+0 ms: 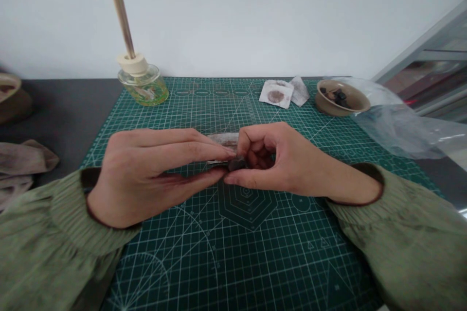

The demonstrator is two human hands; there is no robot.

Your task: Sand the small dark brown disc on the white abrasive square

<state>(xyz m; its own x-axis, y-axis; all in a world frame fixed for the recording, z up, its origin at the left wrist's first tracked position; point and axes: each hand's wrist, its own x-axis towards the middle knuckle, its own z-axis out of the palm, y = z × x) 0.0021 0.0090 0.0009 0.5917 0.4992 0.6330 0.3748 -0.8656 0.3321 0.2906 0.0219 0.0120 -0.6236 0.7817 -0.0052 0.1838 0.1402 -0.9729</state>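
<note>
Nearest the camera, olive-green ribbed sleeves (pixel 47 238) with dark cuffs run in from both sides. Under them lies a green gridded cutting mat (pixel 248 233), which covers much of a dark grey bench (pixel 65 107).

The left hand (pixel 153 175) and right hand (pixel 277 160) meet at the middle of the mat. The left hand's fingers are nearly straight, and their tips close on a small dark lump (pixel 237 164) from one side. The right hand's fingers are curled, with the thumb and forefinger pinching the lump from the other. A pale paper strip (pixel 224 141) lies just behind the fingers, partly hidden by them.

Beyond the fingers to the right, a tan ceramic bowl (pixel 355 99) holds more dark lumps (pixel 341 99), and a clear plastic bag (pixel 397 126) spreads beside it. A brown-stained paper square (pixel 276 94) lies nearer the middle. Beyond the fingers to the left stands a glass bottle (pixel 142 87) with a long wooden stick (pixel 118 5). Nothing stands between the hands.
</note>
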